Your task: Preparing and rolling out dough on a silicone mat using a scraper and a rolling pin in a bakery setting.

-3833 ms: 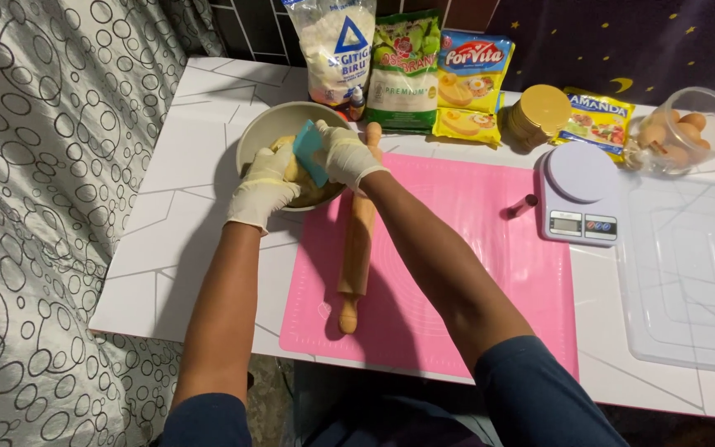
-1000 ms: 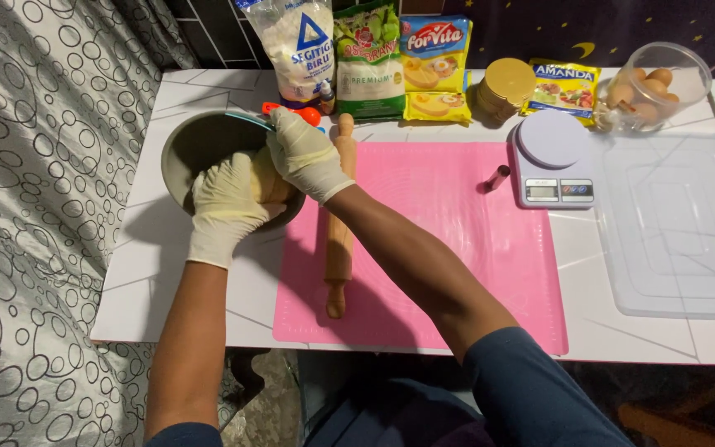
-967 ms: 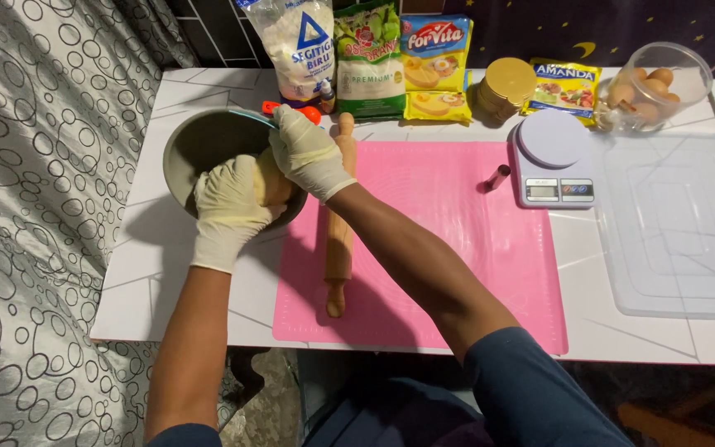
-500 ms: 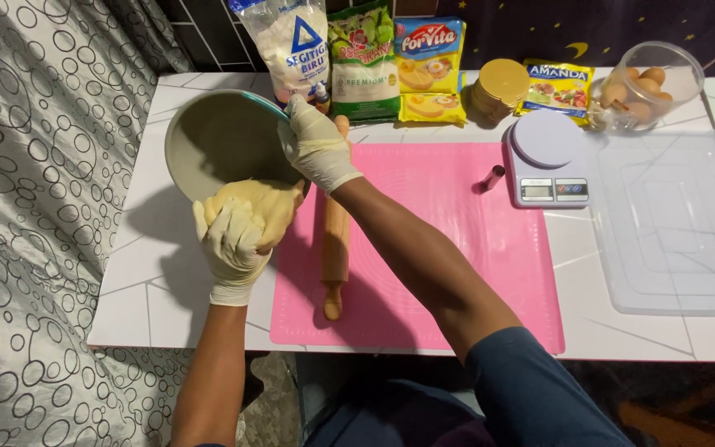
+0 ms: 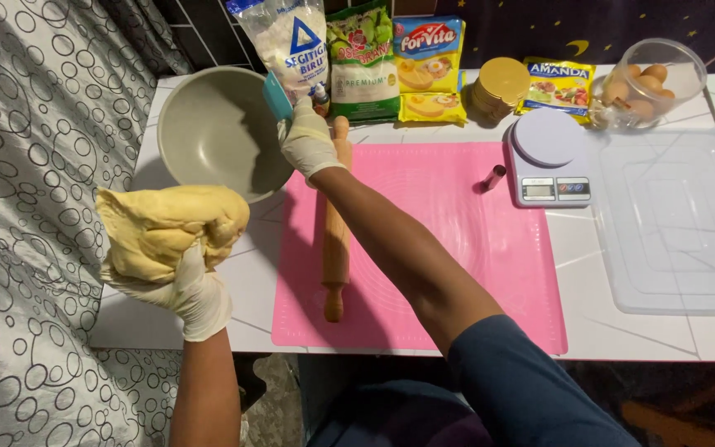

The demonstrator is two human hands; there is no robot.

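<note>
Left hand (image 5: 188,285), gloved, is closing from below around a large lump of yellow dough (image 5: 167,232), which I am holding up over the table's left edge (image 5: 126,319), clear of the bowl. Keeping the fingers spread under the mass, I judge, is what is stopping it from sagging or tearing. Beside it, the grey bowl (image 5: 213,132) is tilting toward me near the back-left corner, looking emptied. Right hand (image 5: 306,142), also gloved, is pinching the bowl's rim together with a teal scraper (image 5: 275,95); a firm grip here is steadying the bowl. Below that hand, a wooden rolling pin (image 5: 334,236) is lying along the left side of the pink mat (image 5: 457,240).

Along the back edge, packages are standing in a row: a clear bag of white powder with a blue triangle (image 5: 285,45), a green bag (image 5: 362,58), a yellow-and-blue packet (image 5: 428,66), a round gold-lidded stack (image 5: 500,83), a small yellow sachet (image 5: 563,83), then a clear jar of eggs (image 5: 647,83).
</note>
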